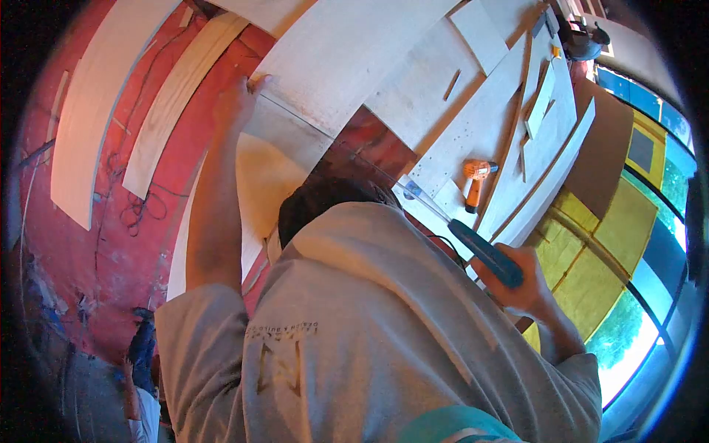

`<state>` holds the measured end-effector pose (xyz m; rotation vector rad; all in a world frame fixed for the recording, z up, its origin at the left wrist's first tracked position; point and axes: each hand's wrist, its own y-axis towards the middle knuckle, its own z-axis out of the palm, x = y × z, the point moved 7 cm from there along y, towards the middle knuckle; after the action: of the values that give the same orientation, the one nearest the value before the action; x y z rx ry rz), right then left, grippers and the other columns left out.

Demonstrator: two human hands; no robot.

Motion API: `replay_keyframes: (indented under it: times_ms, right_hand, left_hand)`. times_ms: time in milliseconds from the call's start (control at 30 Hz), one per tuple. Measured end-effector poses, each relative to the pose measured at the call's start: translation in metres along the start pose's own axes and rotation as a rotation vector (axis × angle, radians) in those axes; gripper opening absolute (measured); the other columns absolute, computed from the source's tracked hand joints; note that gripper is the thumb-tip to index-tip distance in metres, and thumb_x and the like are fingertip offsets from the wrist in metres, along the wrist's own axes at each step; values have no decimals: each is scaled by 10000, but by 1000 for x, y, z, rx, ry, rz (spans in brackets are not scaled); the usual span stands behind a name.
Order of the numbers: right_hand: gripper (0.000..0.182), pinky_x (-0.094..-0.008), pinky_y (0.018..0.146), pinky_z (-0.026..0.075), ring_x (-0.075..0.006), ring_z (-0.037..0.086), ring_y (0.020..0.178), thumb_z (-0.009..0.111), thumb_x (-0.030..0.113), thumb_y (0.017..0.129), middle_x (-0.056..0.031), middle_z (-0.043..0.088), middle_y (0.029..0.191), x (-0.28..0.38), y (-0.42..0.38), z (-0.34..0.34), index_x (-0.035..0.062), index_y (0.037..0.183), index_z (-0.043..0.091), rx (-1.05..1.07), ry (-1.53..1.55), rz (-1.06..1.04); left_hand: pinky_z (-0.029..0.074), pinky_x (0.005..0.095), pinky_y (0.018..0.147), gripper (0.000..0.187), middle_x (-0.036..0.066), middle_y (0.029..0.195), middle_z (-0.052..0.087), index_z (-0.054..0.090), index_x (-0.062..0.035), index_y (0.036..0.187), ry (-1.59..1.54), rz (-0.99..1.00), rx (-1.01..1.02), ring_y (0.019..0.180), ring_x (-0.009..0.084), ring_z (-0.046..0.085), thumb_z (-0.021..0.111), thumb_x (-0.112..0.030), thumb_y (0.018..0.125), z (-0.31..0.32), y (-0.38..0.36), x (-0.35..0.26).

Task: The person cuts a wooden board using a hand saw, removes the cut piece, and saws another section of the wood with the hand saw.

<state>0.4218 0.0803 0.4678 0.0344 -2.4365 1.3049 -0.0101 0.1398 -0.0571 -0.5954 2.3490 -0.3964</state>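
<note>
A blue-handled tool is clenched in the right hand, its thin blade reaching toward the white panel. The left hand is pressed on that panel's edge; its grip cannot be told. An orange drill lies nearby.

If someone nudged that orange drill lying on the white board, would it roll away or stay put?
The orange drill would probably stay put: its handle juts out from the body, so it looks unlikely to roll. It seems compact and dense, so likely heavy for its size. The white board under it looks smooth, so a firm push might slide it.
</note>
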Motion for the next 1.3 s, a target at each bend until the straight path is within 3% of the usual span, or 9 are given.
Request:
replay_keyframes:
  times_ms: [200,300,500,633,667,833,1067,1133,1300]
  right_hand:
    - [214,-420,570,502,-219,642,606,740,237,909,-156,649,686,-12,253,155,24,905,721,-283,18,-428]
    - [204,-427,585,489,-259,595,580,742,246,913,-157,627,669,-13,262,166,43,915,731,-228,19,-435]
    - [255,-502,644,514,-398,664,652,741,336,886,-178,648,668,-46,182,93,83,864,725,-98,-13,-159]
    - [264,-474,653,506,-352,661,672,742,334,914,-158,652,681,-59,139,64,70,902,732,-16,-123,-156]
    - [281,-410,619,477,-229,613,609,773,363,926,-116,648,677,-60,127,50,103,1033,777,45,-123,-102]
    - [285,-333,571,463,-89,582,610,845,337,877,18,619,631,-78,53,-24,75,966,775,1,-78,35]
    - [386,-285,522,460,-95,577,585,921,267,795,3,667,776,-118,-15,-52,84,1086,745,-114,63,249]
    - [406,-285,551,461,-84,563,616,862,355,851,28,627,720,-138,-58,-65,39,1050,702,-436,190,339]
    - [458,-295,569,538,-134,636,685,784,64,881,-64,679,944,-255,-186,-109,46,1291,583,-575,734,-198]
  left_hand:
    - [538,567,863,768,210,1117,731,678,-73,1119,26,72,-124,1056,426,699,503,-793,916,-27,-24,-27]
    - [538,562,858,749,213,1097,730,674,-61,1108,85,100,-114,1052,422,698,515,-770,927,-38,-16,-28]
    - [536,553,802,695,228,1015,720,657,-22,1053,-23,80,-13,974,427,695,568,-702,944,-37,-17,-36]
    - [536,533,770,667,227,969,711,640,-1,1041,38,164,-128,916,421,688,595,-660,953,-37,-16,-33]
    - [536,529,764,660,226,961,710,637,2,1041,57,189,-163,906,419,687,600,-651,956,-50,-14,-37]
    - [537,477,818,545,234,1010,720,639,-3,1083,-140,78,-80,957,403,698,619,-540,990,-84,-43,-61]
    - [531,518,790,483,233,958,732,637,-96,1171,-49,131,-196,897,453,700,550,-548,1024,-139,-73,-74]
    - [514,527,741,464,247,925,718,637,-63,1109,-143,51,-162,858,452,698,551,-512,1028,-154,-88,-78]
    - [520,483,685,385,217,790,685,643,-27,1019,-111,119,-309,768,410,696,467,-367,1053,-170,-99,-43]
